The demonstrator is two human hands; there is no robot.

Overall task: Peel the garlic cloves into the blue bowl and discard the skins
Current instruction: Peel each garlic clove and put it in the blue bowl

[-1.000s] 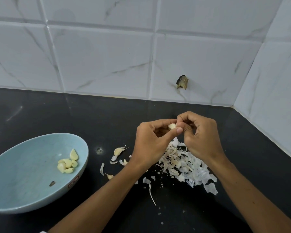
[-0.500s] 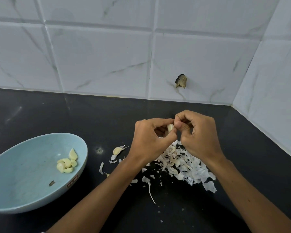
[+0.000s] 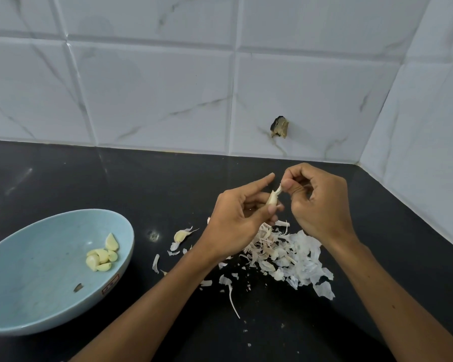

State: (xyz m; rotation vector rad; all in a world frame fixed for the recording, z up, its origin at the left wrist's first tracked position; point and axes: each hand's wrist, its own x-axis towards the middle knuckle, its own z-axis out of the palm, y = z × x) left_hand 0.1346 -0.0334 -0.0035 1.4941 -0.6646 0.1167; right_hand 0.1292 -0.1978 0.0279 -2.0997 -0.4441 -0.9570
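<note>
The blue bowl (image 3: 37,270) is pale, shallow and upright on the dark bench (image 3: 63,178). Inside it, against its right wall, lies a small cluster of peeled cloves (image 3: 101,254), creamy yellow and touching one another. Just right of the bowl lies one unpeeled clove (image 3: 181,235), its papery tail pointing away from the bowl. Farther right of the bowl spreads the heap of skins (image 3: 285,254), white and curled, with loose scraps trailing back toward the bowl. Above that heap, well right of the bowl, the left hand (image 3: 236,220) holds a half-peeled clove (image 3: 272,197), and the right hand (image 3: 322,205) pinches a strip of skin (image 3: 279,189) at its tip.
</note>
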